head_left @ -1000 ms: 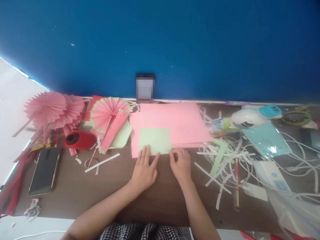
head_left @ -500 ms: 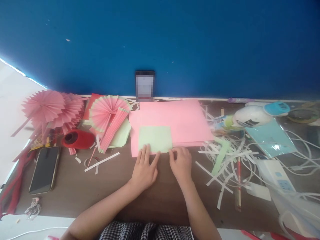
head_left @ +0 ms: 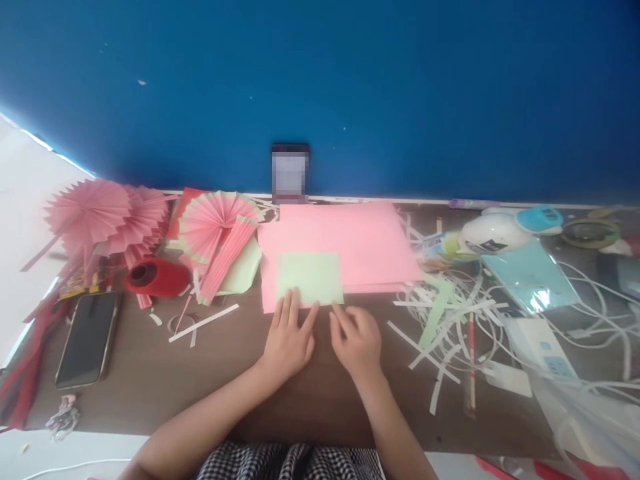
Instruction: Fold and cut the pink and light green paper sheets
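Observation:
A light green paper rectangle [head_left: 310, 277] lies on a stack of pink paper sheets [head_left: 350, 240] in the middle of the brown table [head_left: 150, 373]. My left hand [head_left: 289, 340] lies flat with fingers stretched out, its fingertips pressing on the green paper's near edge. My right hand [head_left: 355, 337] sits just right of it, fingers extended toward the green paper's near right corner, touching or almost touching the edge. Neither hand holds anything.
Folded pink paper fans [head_left: 100, 217] and a red tape roll [head_left: 155, 277] lie at the left, with a dark phone [head_left: 89, 337] nearer me. Another phone [head_left: 290, 172] leans on the blue wall. Paper strips [head_left: 440, 320], cables, a white glue gun [head_left: 500, 233] and power strip [head_left: 545, 347] clutter the right.
My right hand has slid slightly left and back from the green paper's right corner, with its fingers straightened. The left hand has stayed in place.

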A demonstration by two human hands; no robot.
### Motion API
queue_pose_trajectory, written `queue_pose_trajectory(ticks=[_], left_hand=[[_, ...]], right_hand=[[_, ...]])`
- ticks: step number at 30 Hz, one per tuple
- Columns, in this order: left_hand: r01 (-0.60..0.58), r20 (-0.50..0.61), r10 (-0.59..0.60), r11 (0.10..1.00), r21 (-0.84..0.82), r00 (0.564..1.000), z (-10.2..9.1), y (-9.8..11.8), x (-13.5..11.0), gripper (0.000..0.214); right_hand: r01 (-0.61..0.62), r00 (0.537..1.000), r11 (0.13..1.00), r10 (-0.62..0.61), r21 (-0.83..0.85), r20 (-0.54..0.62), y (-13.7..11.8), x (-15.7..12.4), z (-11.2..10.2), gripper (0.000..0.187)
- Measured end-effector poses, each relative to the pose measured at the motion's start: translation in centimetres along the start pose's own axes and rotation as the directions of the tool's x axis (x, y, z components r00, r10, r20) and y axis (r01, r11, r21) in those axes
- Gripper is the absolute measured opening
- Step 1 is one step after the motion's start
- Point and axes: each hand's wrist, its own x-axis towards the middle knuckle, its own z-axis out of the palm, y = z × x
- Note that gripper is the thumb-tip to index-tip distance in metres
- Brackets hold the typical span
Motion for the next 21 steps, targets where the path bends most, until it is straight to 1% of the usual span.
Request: queue_pose_trajectory(ticks=[2, 5, 10, 15, 18, 21], left_hand=[[0.000, -0.002, 0.000, 1.000, 0.001, 1.000, 0.0, 0.0, 0.0, 0.068], [-0.002, -0.002, 0.002, 1.000, 0.001, 1.000, -0.1, -0.1, 0.0, 0.067], [-0.011, 0.007, 0.011, 1.000, -0.002, 1.000, -0.1, -0.1, 0.0, 0.066], [-0.001, 0.004, 0.001, 1.000, -0.003, 1.000, 0.0, -0.2, 0.0, 0.064], [-0.001, 0.002, 0.001, 1.000, -0.010, 1.000, -0.1, -0.1, 0.0, 0.064], [0.001, -0.009, -0.001, 1.000, -0.016, 1.000, -0.1, -0.1, 0.0, 0.063]], right_hand=[[0.063, 0.994, 0.997, -0.060, -0.041, 0.088, -0.3, -0.5, -0.1, 0.028], [0.081, 0.986, 0.991, -0.065, -0.105, 0.153, -0.6, -0.6, 0.0, 0.029], [0.074, 0.985, 0.988, -0.051, -0.134, 0.167, -0.2, -0.3, 0.0, 0.030], [0.091, 0.980, 0.980, -0.056, -0.177, 0.191, 1.3, -0.2, -1.0, 0.029], [0.086, 0.983, 0.968, -0.043, -0.237, 0.179, 2.1, -0.2, -1.7, 0.027], [0.062, 0.990, 0.967, -0.027, -0.248, 0.142, 1.9, -0.3, -1.9, 0.028]])
